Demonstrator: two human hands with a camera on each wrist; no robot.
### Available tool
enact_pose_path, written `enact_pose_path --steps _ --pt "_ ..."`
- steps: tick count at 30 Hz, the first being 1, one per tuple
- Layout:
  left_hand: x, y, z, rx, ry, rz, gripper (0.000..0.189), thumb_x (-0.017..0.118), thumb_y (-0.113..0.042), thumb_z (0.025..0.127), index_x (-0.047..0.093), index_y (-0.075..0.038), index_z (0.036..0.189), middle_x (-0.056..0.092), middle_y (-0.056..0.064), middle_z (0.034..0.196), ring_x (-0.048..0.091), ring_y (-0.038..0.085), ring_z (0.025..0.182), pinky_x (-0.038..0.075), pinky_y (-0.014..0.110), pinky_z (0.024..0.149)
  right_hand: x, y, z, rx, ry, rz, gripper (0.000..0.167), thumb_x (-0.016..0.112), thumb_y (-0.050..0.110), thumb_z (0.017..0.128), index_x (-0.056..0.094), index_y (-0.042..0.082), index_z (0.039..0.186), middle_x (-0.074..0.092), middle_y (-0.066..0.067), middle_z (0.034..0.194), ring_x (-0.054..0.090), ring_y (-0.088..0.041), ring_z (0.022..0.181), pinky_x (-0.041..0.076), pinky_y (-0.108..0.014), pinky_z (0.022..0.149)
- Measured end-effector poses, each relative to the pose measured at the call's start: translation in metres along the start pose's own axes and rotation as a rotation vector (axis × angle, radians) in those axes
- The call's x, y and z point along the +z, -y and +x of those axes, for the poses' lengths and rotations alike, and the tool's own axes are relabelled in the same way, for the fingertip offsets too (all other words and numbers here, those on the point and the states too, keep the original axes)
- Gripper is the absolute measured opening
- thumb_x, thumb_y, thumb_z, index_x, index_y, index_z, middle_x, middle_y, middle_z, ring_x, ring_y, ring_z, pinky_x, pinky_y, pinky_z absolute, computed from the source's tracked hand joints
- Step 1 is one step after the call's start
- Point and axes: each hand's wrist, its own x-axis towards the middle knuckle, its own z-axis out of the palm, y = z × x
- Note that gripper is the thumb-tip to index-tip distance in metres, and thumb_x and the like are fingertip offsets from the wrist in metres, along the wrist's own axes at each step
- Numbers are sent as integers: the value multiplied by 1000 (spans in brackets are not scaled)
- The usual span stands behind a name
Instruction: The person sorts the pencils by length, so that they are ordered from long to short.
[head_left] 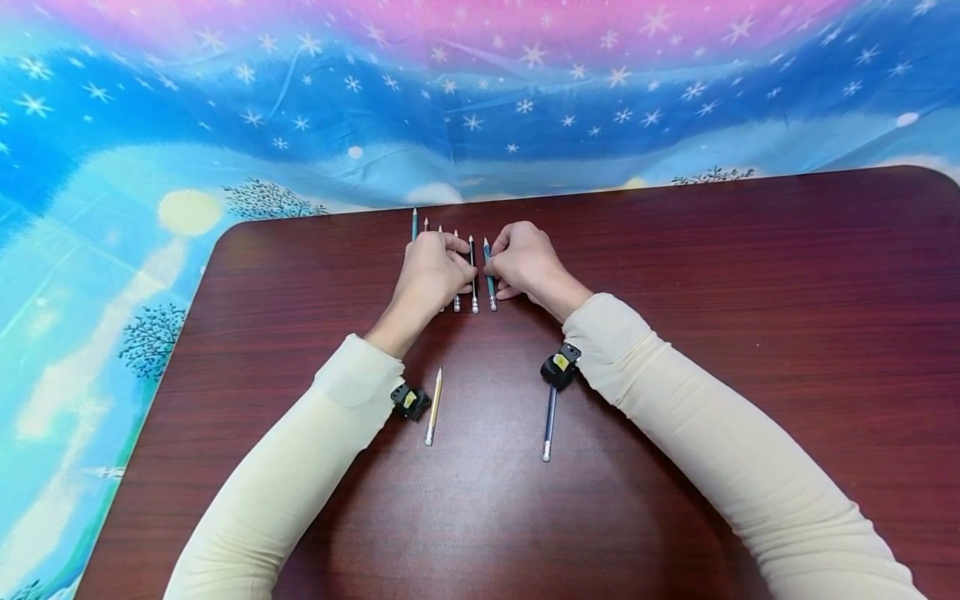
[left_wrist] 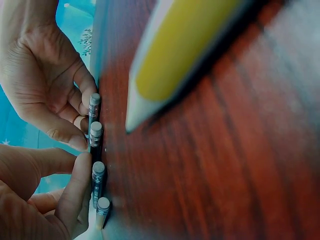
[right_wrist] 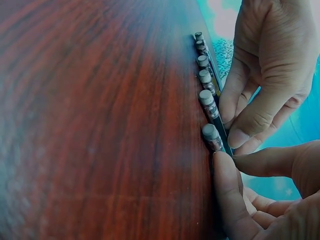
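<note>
Several sharpened pencils with white erasers stand side by side in a row near the table's far edge, tips pointing away. My left hand (head_left: pixel 433 268) is over the row's left part, hiding the middles of some pencils; its fingertips pinch a black pencil (head_left: pixel 473 292). Just right of it, my right hand (head_left: pixel 527 260) pinches a teal pencil (head_left: pixel 491 287) between thumb and fingers. Both held pencils lie nearly parallel, a small gap between them. In the right wrist view, the black pencil's eraser (right_wrist: pixel 206 97) and the teal pencil's eraser (right_wrist: pixel 210 132) show beside the fingertips.
Closer to me, a yellow pencil (head_left: pixel 434 408) lies apart beside the left wrist camera. A dark blue pencil (head_left: pixel 550 425) lies partly under the right wrist camera (head_left: pixel 561 365). Behind the dark red wooden table (head_left: pixel 750 333) hangs a snowy printed cloth (head_left: pixel 525 92).
</note>
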Motion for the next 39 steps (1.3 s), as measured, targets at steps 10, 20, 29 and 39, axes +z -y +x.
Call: enact_pose_path --steps 10,20,29,39 --pt "0 -1 -1 -11 1 -10 27 66 1 96 70 1 123 75 13 97 78 18 75 66 28 72 -1 -1 -1 0 4 -2 11 63 -6 94 57 -1 100 57 -10 84 56 -13 51 61 -26 53" --pt "-1 -1 -2 -6 0 -7 26 67 1 96 70 0 122 75 13 97 77 17 74 66 30 73 -2 -2 -1 1 9 15 10 61 -5 95 57 -1 103 57 -11 85 57 -13 50 63 -27 55" --pt "-1 -2 -2 -2 -4 16 29 65 0 95 70 0 123 76 12 97 78 15 74 65 29 73 -3 -3 -1 -4 12 39 10 61 -7 94 55 -1 99 56 -10 83 56 -13 49 62 -27 54" --pt "-1 -2 -2 3 -4 9 27 64 1 96 70 0 122 74 11 95 78 17 76 65 30 73 -3 -3 -1 -4 7 41 10 61 -7 94 54 0 98 56 -10 84 56 -13 49 62 -27 54"
